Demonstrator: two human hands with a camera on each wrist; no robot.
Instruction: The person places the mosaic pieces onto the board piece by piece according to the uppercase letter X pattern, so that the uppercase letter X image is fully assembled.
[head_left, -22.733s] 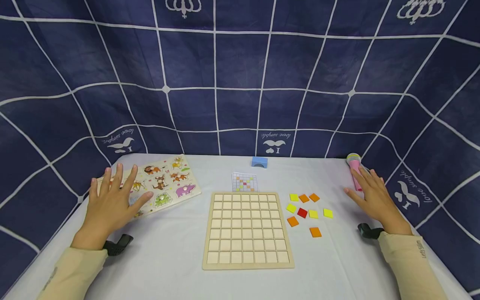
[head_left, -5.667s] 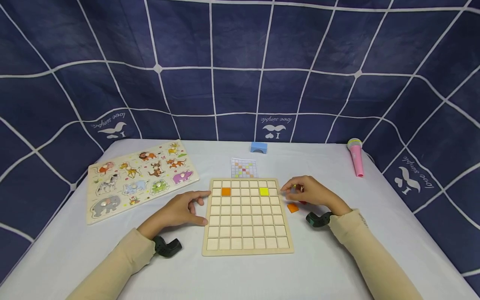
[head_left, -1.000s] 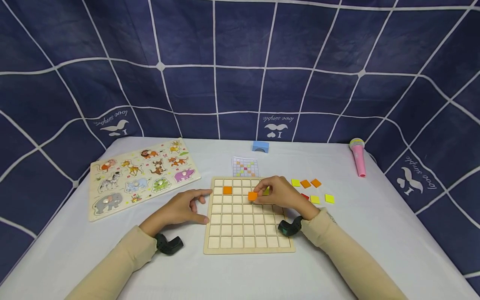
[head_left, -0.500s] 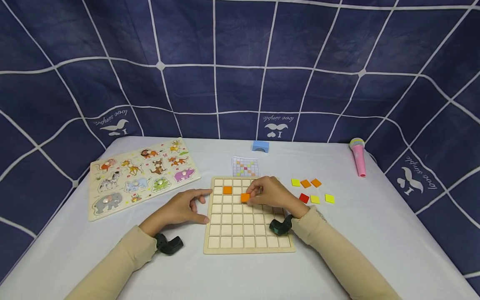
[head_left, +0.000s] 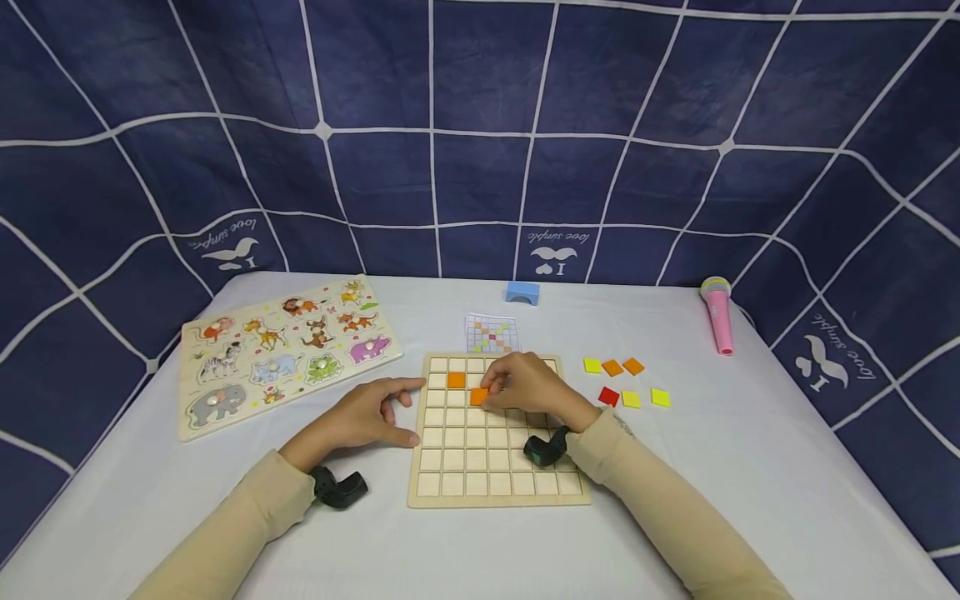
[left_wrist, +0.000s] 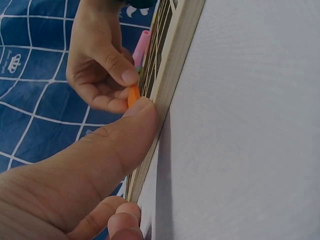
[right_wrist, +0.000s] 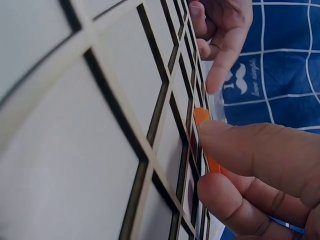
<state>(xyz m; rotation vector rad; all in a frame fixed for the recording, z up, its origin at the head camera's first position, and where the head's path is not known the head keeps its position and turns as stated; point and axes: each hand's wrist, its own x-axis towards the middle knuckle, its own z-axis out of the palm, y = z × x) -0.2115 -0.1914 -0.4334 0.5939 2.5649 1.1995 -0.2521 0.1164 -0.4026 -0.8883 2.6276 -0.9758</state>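
Note:
In the head view, a square wooden grid board [head_left: 498, 502] lies in front of me. Thumb and index finger of my left hand [head_left: 366, 417] are spread along its left edge and touch it, the other fingers loosely bent. My right hand [head_left: 528, 385] is over the upper part of the board, pinching an orange tile [head_left: 477, 397] between thumb and fingers. In the right wrist view the pinched tile [right_wrist: 201, 115] is tilted, close over the grid. One orange tile [head_left: 456, 380] sits in a second-row cell. The yellow tile seen earlier on the board is hidden behind the right hand.
Right of the board lie loose tiles: several yellow [head_left: 632, 399], two orange [head_left: 612, 367] and one red [head_left: 608, 396]. A coloured grid card [head_left: 492, 333] touches the board's far edge. Around them are a blue arch block [head_left: 522, 292], a pink toy microphone [head_left: 720, 323] and an animal puzzle [head_left: 243, 373].
Tiles have come onto the formerly bare board. Since reaching among the loose tiles, my right hand has carried an orange tile leftward over the grid. The left hand stays at the edge.

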